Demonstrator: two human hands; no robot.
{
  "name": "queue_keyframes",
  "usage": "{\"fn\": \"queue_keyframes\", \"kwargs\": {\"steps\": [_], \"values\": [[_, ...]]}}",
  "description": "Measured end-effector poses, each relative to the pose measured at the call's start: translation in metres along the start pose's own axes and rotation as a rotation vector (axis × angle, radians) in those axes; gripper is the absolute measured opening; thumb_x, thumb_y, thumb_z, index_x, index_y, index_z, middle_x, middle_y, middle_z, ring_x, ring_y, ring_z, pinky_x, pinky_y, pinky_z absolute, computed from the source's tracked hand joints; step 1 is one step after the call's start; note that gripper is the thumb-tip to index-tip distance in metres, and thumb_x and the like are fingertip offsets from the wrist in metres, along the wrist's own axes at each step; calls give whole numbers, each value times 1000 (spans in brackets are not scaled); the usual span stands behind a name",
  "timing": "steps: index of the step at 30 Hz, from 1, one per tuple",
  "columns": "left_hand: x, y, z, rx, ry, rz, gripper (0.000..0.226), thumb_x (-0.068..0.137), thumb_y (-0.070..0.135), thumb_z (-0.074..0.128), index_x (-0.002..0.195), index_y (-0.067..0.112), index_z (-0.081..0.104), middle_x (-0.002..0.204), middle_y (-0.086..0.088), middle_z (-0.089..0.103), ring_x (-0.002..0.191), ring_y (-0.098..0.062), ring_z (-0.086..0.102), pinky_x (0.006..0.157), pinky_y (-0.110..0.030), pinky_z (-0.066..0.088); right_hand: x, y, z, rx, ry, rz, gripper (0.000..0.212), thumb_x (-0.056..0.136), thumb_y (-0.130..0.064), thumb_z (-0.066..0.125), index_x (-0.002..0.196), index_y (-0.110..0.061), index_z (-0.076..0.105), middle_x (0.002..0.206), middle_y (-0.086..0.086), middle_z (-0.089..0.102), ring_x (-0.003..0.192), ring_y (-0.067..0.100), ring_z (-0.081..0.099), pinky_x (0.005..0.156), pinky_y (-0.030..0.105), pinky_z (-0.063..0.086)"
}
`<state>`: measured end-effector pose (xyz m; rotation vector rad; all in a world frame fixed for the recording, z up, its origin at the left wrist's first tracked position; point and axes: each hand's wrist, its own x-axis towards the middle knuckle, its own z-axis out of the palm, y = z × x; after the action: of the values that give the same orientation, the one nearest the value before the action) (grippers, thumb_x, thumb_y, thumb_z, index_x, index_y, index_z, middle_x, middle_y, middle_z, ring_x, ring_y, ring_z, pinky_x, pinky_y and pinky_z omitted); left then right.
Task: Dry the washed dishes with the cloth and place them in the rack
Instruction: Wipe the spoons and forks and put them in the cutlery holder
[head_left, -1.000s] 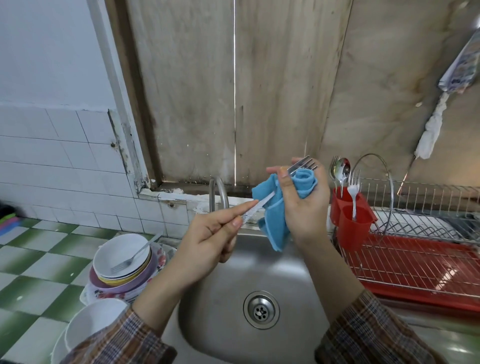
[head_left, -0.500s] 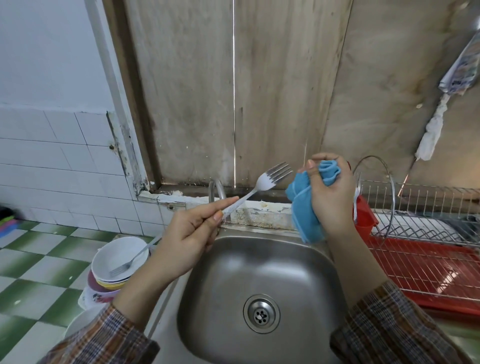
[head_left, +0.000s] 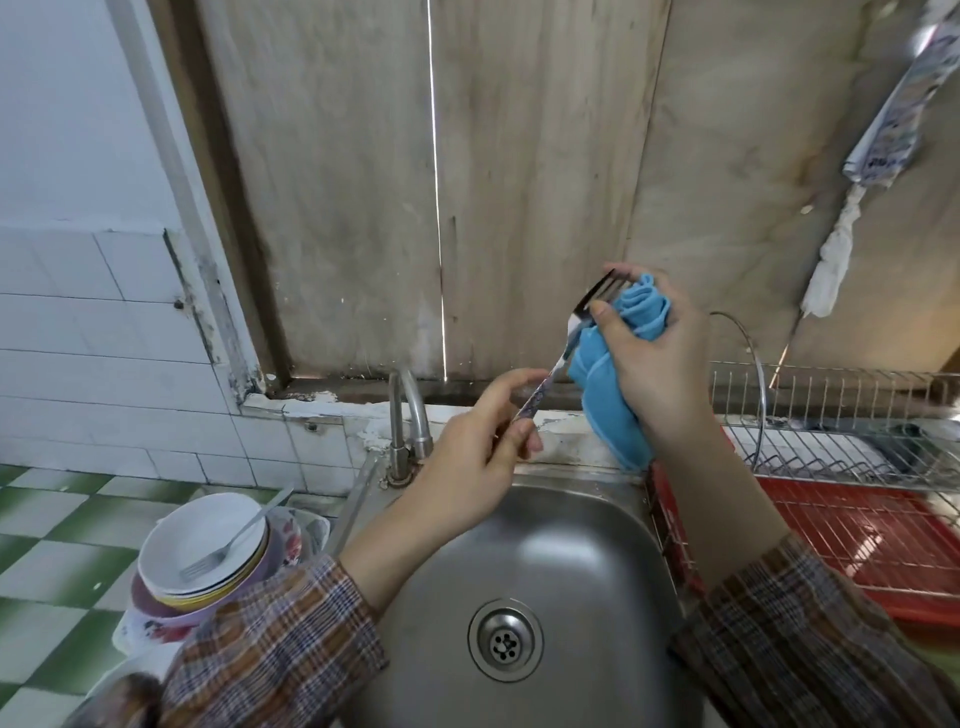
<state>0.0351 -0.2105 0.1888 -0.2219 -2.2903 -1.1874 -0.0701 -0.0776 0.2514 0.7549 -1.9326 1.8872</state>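
Above the back of the sink, my left hand (head_left: 480, 441) pinches the handle of a metal fork (head_left: 569, 335) that points up and to the right. My right hand (head_left: 654, 364) grips a bunched blue cloth (head_left: 613, 395); its thumb and fingers close around the fork's tines with the cloth against them. A tail of cloth hangs below the hand. The wire dish rack (head_left: 852, 457) with a red drip tray (head_left: 872, 535) stands to the right of the sink.
A steel sink (head_left: 561, 561) with a drain lies below my hands, a tap (head_left: 408, 415) behind it. On the green checked counter at left, a stack of bowls (head_left: 202, 556) holds another fork (head_left: 228, 540). A wooden wall rises behind.
The fork and cloth were apart half a second ago. The fork's tines have since swung right into the cloth, and my right hand closed over them again.
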Motion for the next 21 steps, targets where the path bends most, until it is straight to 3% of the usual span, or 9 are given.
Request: {"fn": "queue_keyframes", "kwargs": {"steps": [3,5,9,12,14,18,21], "values": [[28,0,7,9,34,-29,46,95,5,55,133,29,49,91,5,63,87,-3,60,79,-11,46,10,4,-7,-47,-28,-41,25,90,-12,66,93,-36,60,86,-9,67,84,11,68,77,33,58],[52,4,12,-54,72,-36,44,93,6,60,131,25,53,93,10,61,87,-3,61,82,-15,49,15,5,-12,-68,-57,-72,28,89,-9,67,90,-36,61,82,-13,67,80,3,66,73,24,54],[98,17,25,-162,135,-82,28,88,3,67,108,22,62,72,12,57,66,-1,57,68,-17,49,22,8,-24,-144,-98,-168,37,87,-5,67,93,-41,60,84,-13,66,81,4,64,76,23,52],[120,23,39,-257,123,-116,28,84,-4,68,84,23,63,54,12,56,63,-16,57,67,-35,55,27,11,-39,-191,-77,-210,42,86,-5,67,100,-43,57,85,-10,65,79,7,64,73,22,53],[129,24,48,-305,136,-116,31,83,-4,70,80,26,62,50,13,60,64,-19,61,69,-41,57,31,14,-52,-193,-42,-216,43,86,-5,68,109,-40,56,87,-8,64,81,8,64,74,22,53],[142,28,66,-486,230,-114,32,83,-10,67,79,19,55,48,11,60,50,-1,61,52,-22,56,37,23,-80,-186,76,-150,41,86,2,63,112,-31,59,98,-1,64,85,-3,60,75,9,47],[151,32,79,-654,318,-122,32,85,-15,61,80,15,51,46,10,59,49,-1,62,50,-21,56,38,34,-96,-334,136,-126,40,85,-1,62,104,-37,59,106,-1,58,87,1,57,78,11,47]]}}
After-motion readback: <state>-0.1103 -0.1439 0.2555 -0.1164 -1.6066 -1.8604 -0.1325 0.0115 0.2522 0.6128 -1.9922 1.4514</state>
